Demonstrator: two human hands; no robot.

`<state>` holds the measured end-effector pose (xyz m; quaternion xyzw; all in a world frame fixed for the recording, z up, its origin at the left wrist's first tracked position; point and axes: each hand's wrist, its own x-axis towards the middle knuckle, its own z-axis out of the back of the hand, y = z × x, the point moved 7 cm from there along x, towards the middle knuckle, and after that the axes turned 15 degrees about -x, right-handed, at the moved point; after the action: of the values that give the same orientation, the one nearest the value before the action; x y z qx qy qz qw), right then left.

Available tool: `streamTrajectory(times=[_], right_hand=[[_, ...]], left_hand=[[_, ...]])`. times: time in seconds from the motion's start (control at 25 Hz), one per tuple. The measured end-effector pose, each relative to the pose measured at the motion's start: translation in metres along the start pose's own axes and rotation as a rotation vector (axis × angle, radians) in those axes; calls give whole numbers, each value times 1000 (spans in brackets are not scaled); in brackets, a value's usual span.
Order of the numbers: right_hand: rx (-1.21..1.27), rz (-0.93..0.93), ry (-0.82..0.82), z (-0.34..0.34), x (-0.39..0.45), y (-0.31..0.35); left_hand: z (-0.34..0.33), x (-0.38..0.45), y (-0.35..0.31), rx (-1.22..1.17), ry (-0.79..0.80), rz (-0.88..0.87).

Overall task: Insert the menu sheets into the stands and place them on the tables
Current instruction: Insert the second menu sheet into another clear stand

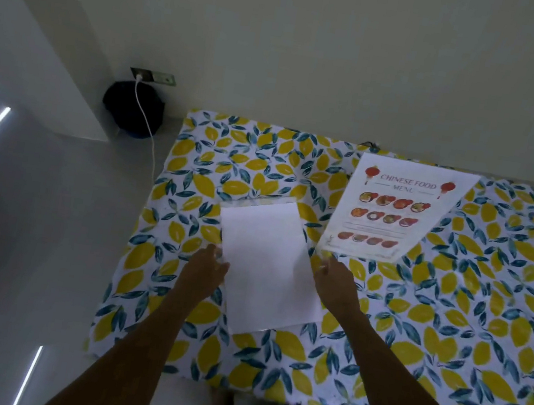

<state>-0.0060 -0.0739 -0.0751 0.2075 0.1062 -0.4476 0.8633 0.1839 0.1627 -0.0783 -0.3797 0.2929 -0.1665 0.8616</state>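
A white sheet [266,264] lies blank side up on the lemon-print tablecloth, inside a flat clear stand [260,202] whose edge shows beyond the sheet's far end. My left hand [209,265] grips the stand's left edge, and my right hand [333,280] grips its right edge. A printed menu sheet [396,211] headed "Chinese Food Menu" lies face up just to the right, near the wall. I cannot tell whether that one sits in a stand.
The table [447,333] stands against a pale wall. On the floor to the left, a dark bag [131,112] sits under a wall socket with a white cable [149,143] plugged in. My feet show below the table's front edge.
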Motion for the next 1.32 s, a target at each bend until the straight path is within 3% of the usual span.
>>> streamTrajectory(times=[0.2,0.28,0.44,0.6,0.76,1.0,1.2,1.32], right_hand=[[16,-58,9,-29,-21,9],[124,-101,108,-33,-21,4],[312,-56,181,-27,-32,-3],[533,-6,134,0,-66,-7],[439,197,64,15,-93,-16],[438,262,-33,33,-114,-12],[298,328,-194,57,-98,3],[330,337,-316,78,-79,14]], left_hand=[[-17,-21,5,-36,41,99],[-16,-22,7,-93,22,144],[6,-19,11,-105,-28,68],[27,-36,4,-129,23,-27],[36,-71,-4,-119,6,-101],[52,-113,-24,-89,-80,-255],[69,-96,-56,125,-36,-457],[84,-72,-75,5,-44,-405]])
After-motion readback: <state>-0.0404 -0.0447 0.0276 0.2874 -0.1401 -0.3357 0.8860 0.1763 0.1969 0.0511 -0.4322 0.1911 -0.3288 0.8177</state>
